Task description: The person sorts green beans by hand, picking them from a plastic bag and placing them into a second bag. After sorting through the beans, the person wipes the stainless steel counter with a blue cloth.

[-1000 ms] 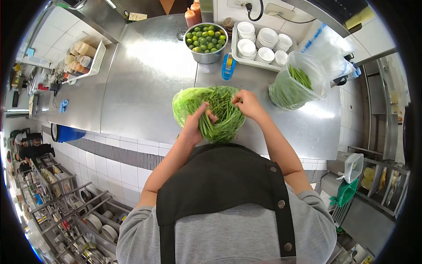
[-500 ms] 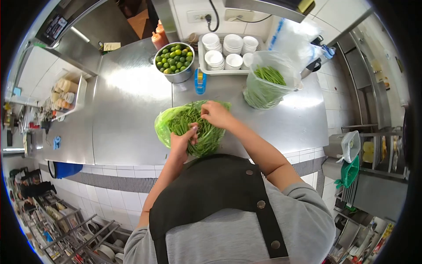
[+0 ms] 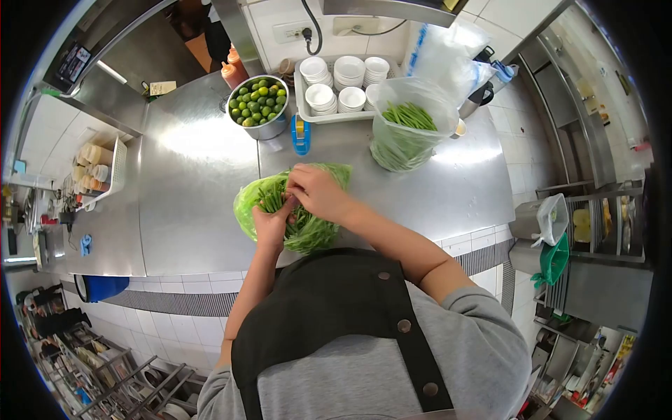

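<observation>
A light green plastic bag (image 3: 243,208) lies open on the steel counter, close to my apron, with long green beans (image 3: 308,229) heaped over it. My left hand (image 3: 270,225) is closed around a small bunch of beans whose ends stick up past the fingers. From the right, my right hand (image 3: 316,190) meets it, thumb and fingers pinched on a bean close to the left fingertips; the pinched part is mostly hidden. Farther off stands a clear plastic bag (image 3: 392,150) holding upright green beans (image 3: 411,117).
Behind the beans are a steel pot (image 3: 274,129) of limes, a blue tape dispenser (image 3: 301,137) and a white tray (image 3: 327,117) of stacked small dishes. Two orange-capped bottles (image 3: 234,68) stand by the pot. A white basket (image 3: 120,162) of containers sits at the left.
My right hand has come left and now touches my left hand, where a gap was between them before. The left hand now has beans bunched in its grip. The view has shifted slightly.
</observation>
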The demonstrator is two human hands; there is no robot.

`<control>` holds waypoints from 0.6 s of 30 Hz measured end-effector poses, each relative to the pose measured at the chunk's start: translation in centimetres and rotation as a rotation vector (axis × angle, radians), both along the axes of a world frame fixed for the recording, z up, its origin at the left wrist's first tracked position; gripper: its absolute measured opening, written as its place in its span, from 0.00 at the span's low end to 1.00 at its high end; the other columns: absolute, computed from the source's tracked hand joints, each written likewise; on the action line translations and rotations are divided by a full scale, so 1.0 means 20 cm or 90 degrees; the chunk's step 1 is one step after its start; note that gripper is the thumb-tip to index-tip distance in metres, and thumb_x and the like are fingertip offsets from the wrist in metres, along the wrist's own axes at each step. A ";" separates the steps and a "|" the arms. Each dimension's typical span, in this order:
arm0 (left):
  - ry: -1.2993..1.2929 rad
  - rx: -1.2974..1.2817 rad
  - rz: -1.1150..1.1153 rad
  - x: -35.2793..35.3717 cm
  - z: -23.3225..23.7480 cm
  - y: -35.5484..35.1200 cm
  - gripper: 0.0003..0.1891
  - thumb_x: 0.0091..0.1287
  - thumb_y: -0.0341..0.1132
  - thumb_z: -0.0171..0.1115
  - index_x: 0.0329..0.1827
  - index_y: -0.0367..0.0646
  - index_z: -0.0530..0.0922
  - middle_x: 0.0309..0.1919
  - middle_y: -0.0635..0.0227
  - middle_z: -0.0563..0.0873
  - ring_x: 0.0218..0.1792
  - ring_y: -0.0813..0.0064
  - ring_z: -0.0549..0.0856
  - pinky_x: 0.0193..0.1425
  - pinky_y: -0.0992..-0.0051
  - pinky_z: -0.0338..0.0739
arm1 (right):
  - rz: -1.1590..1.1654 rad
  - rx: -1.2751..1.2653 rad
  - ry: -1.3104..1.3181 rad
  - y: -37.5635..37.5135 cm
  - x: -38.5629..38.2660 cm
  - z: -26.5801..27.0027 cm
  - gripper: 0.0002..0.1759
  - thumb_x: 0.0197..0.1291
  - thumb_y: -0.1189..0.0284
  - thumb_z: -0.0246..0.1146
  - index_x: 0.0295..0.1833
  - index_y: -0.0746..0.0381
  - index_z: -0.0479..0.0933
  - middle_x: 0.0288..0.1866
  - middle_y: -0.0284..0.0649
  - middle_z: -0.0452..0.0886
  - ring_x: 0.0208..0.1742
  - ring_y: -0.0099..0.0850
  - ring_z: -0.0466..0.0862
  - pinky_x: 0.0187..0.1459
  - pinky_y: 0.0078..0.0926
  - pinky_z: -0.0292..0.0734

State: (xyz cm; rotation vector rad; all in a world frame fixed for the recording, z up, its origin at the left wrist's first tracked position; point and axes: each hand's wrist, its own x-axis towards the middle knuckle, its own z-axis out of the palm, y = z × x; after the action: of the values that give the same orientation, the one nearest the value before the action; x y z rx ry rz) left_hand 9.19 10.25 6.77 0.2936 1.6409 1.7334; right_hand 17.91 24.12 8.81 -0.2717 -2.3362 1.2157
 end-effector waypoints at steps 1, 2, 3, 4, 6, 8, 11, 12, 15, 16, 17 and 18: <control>0.005 -0.006 0.008 0.00 -0.02 0.00 0.04 0.65 0.22 0.71 0.41 0.36 0.84 0.33 0.67 0.88 0.25 0.81 0.82 0.25 0.79 0.74 | -0.008 0.039 0.029 -0.01 -0.01 -0.02 0.04 0.57 0.78 0.65 0.35 0.66 0.75 0.37 0.47 0.79 0.44 0.47 0.82 0.46 0.42 0.77; 0.010 -0.011 0.016 -0.01 -0.04 0.00 0.04 0.66 0.22 0.70 0.41 0.36 0.84 0.33 0.67 0.88 0.25 0.81 0.82 0.25 0.79 0.74 | -0.014 0.096 0.047 -0.02 -0.01 -0.05 0.05 0.57 0.78 0.65 0.35 0.66 0.75 0.37 0.47 0.78 0.43 0.48 0.81 0.46 0.43 0.77; 0.015 -0.015 0.025 -0.02 -0.06 0.01 0.04 0.66 0.21 0.70 0.41 0.36 0.85 0.34 0.67 0.88 0.26 0.80 0.83 0.26 0.79 0.75 | -0.019 0.152 0.064 -0.03 -0.02 -0.08 0.06 0.57 0.78 0.66 0.36 0.66 0.75 0.38 0.48 0.77 0.43 0.48 0.80 0.45 0.43 0.76; 0.020 -0.027 0.027 -0.03 -0.06 0.01 0.04 0.66 0.21 0.70 0.41 0.36 0.84 0.35 0.67 0.88 0.27 0.81 0.83 0.26 0.79 0.75 | -0.023 0.209 0.081 -0.03 -0.02 -0.10 0.06 0.57 0.78 0.66 0.37 0.66 0.75 0.38 0.48 0.77 0.43 0.48 0.80 0.44 0.43 0.76; 0.032 -0.051 0.033 -0.03 -0.06 0.01 0.04 0.65 0.21 0.70 0.41 0.36 0.84 0.36 0.67 0.88 0.28 0.81 0.83 0.26 0.79 0.76 | -0.030 0.226 0.077 -0.04 -0.02 -0.12 0.07 0.57 0.77 0.67 0.37 0.66 0.75 0.39 0.48 0.76 0.43 0.48 0.80 0.45 0.43 0.76; -0.011 -0.046 0.053 -0.03 -0.05 0.01 0.05 0.65 0.21 0.70 0.42 0.36 0.84 0.37 0.66 0.89 0.28 0.81 0.83 0.27 0.79 0.76 | -0.037 0.227 0.079 -0.04 -0.01 -0.13 0.07 0.58 0.77 0.67 0.37 0.66 0.75 0.39 0.48 0.76 0.44 0.48 0.79 0.46 0.43 0.76; -0.089 -0.012 0.051 -0.04 -0.09 -0.02 0.06 0.66 0.21 0.70 0.43 0.36 0.84 0.37 0.67 0.88 0.26 0.82 0.82 0.28 0.79 0.77 | -0.045 0.184 0.095 -0.06 0.00 -0.13 0.07 0.60 0.77 0.66 0.37 0.66 0.75 0.38 0.47 0.76 0.43 0.47 0.79 0.45 0.43 0.76; -0.118 0.004 0.045 -0.04 -0.09 -0.03 0.06 0.66 0.21 0.70 0.44 0.36 0.83 0.36 0.68 0.88 0.26 0.82 0.81 0.28 0.79 0.78 | -0.045 0.157 0.106 -0.07 0.01 -0.12 0.06 0.61 0.77 0.66 0.38 0.66 0.75 0.38 0.47 0.76 0.42 0.47 0.79 0.44 0.42 0.76; -0.226 0.048 0.071 -0.03 -0.08 -0.05 0.08 0.66 0.22 0.71 0.46 0.37 0.83 0.34 0.69 0.86 0.24 0.83 0.79 0.29 0.80 0.79 | -0.066 -0.015 0.063 -0.08 0.04 -0.10 0.05 0.61 0.78 0.65 0.38 0.66 0.75 0.36 0.48 0.76 0.40 0.46 0.80 0.43 0.42 0.75; -0.280 0.058 0.080 -0.07 -0.11 -0.07 0.08 0.67 0.24 0.71 0.47 0.40 0.82 0.34 0.70 0.85 0.24 0.85 0.78 0.30 0.81 0.80 | -0.077 -0.089 0.037 -0.08 0.05 -0.10 0.05 0.61 0.78 0.65 0.38 0.66 0.75 0.36 0.48 0.76 0.40 0.46 0.80 0.43 0.42 0.75; -0.294 0.069 0.099 -0.11 -0.14 -0.08 0.08 0.68 0.25 0.71 0.47 0.41 0.82 0.36 0.69 0.85 0.25 0.85 0.78 0.31 0.81 0.80 | -0.102 -0.115 0.039 -0.08 0.06 -0.11 0.05 0.61 0.78 0.65 0.37 0.67 0.75 0.35 0.48 0.76 0.38 0.46 0.80 0.41 0.42 0.74; -0.307 0.082 0.122 -0.15 -0.17 -0.09 0.08 0.69 0.27 0.71 0.47 0.41 0.81 0.37 0.69 0.86 0.25 0.86 0.78 0.32 0.81 0.80 | -0.125 -0.141 0.042 -0.07 0.07 -0.13 0.05 0.61 0.78 0.65 0.36 0.67 0.75 0.34 0.48 0.76 0.37 0.46 0.79 0.40 0.43 0.74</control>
State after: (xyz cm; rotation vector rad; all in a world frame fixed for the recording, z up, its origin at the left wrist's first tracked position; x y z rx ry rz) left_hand 6.11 8.41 3.46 -0.2188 1.2394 1.8728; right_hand 19.40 22.76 6.19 -0.5149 -2.0650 1.3636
